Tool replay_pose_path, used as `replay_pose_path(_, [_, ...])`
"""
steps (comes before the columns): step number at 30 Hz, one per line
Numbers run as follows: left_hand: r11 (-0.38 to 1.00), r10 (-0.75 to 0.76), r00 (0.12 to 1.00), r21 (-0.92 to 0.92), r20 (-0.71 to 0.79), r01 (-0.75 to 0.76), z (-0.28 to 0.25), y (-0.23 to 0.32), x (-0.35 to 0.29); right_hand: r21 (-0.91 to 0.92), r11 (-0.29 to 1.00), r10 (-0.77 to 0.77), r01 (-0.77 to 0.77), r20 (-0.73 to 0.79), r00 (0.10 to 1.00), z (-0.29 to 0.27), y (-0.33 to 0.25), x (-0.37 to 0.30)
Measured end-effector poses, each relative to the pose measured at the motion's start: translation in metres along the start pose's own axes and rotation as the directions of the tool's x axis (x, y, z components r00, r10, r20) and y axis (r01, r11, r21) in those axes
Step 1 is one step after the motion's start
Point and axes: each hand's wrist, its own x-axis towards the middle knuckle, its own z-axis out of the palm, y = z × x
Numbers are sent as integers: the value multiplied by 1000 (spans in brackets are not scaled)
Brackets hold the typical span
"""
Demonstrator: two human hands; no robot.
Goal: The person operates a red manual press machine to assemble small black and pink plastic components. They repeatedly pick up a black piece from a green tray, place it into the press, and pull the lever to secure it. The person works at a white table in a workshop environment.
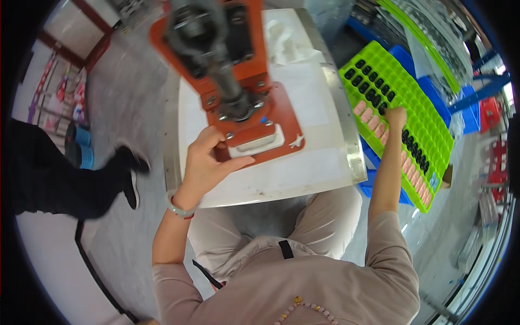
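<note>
An orange hand press with a metal shaft stands on the white-topped table. On its base lies a white rounded rectangular piece, under the press head. My left hand is at the left end of that piece, thumb stretched along its near side and fingers curled at the base's left edge, with thumb and fingers apart. My right hand reaches over a bright green tray of many pockets, its fingers drawn together next to a black oval piece. What its fingertips hold is hidden.
Pink pieces and more black ones fill several tray pockets. Crumpled white tissue lies on the table's far side. Blue bins stand around the tray. At the left, a person's dark-clad legs are close by.
</note>
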Motion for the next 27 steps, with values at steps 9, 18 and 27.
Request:
replay_pose_path(9, [997,68,997,-27,-30,-69,0,5,0,540,702,-435,464,-190,880,-117,-63,-73])
replay_pose_path(18, [985,169,984,-24,-46,-171,-2,2,-4,403,-277,-946,873,-276,-172,-164,-197,-231])
replay_pose_path(27, [972,237,965,38,-115,-234,10,-6,-4,98,-260,-919,961,-331,-215,-156,-197,-257])
